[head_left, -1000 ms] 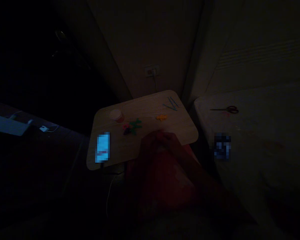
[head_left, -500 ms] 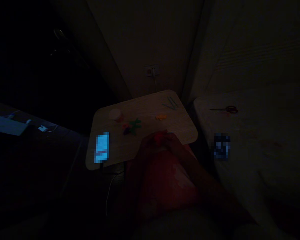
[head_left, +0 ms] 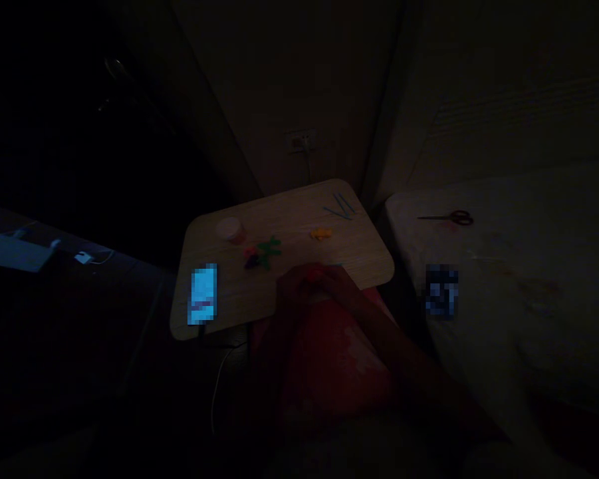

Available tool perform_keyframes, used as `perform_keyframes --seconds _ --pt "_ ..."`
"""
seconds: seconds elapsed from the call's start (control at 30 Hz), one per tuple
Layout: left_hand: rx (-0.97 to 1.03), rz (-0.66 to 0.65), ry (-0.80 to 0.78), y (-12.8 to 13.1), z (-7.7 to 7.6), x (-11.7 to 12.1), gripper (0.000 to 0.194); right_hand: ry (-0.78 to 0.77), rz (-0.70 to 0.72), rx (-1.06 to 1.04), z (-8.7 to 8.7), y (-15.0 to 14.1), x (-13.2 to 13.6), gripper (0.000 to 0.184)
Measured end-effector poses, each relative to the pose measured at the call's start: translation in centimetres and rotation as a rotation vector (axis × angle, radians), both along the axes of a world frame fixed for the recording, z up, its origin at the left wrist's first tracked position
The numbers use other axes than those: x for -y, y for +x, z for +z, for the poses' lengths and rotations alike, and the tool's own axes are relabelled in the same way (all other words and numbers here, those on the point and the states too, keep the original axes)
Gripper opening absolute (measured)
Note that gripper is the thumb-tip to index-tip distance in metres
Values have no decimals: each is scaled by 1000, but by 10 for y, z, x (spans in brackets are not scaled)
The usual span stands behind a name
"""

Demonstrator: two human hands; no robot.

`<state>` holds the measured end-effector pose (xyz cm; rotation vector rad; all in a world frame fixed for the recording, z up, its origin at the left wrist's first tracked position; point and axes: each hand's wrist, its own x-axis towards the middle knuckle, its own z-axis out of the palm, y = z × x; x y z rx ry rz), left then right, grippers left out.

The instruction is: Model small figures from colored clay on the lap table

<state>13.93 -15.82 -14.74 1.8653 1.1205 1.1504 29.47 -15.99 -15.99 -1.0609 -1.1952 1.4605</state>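
Note:
The scene is very dark. My left hand (head_left: 290, 285) and my right hand (head_left: 336, 283) meet at the front edge of a small wooden table (head_left: 299, 206), over red cloth on my lap. Their fingers are closed around a small red lump (head_left: 314, 273) that looks like modelling clay; most of it is hidden. A sliver of teal shows just beyond my right hand. Ahead of my hands lies an orange shaped piece (head_left: 321, 233). To their left is a green branching piece (head_left: 269, 251), touching a pink piece (head_left: 250, 251) and a dark purple piece (head_left: 251, 262).
A pale round tub (head_left: 230, 229) stands at the table's back left, with a lit, blurred screen (head_left: 203, 294) in front. Thin sticks (head_left: 340, 207) lie at the back right. Scissors (head_left: 449, 217) and a blurred dark item (head_left: 441, 291) rest on the pale surface at right.
My fingers have shifted around the red lump, and my right hand is more curled. A teal sliver now shows beyond it. The things on the table have stayed put.

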Motion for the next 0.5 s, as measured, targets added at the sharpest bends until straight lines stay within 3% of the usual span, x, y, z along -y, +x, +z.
perform_keyframes --seconds 0.1,0.27,0.4,0.5 --pt "-83 -48 63 3 -4 -1 40 6 -32 55 1 0 -2 45" --pt "-6 -199 12 3 -2 -3 45 45 -45 48 3 1 3 40" --pt "181 -340 -98 0 2 -3 56 34 -76 35 4 0 6 45" --pt "257 -359 -233 -1 3 -4 58 27 -116 8 2 0 6 45"
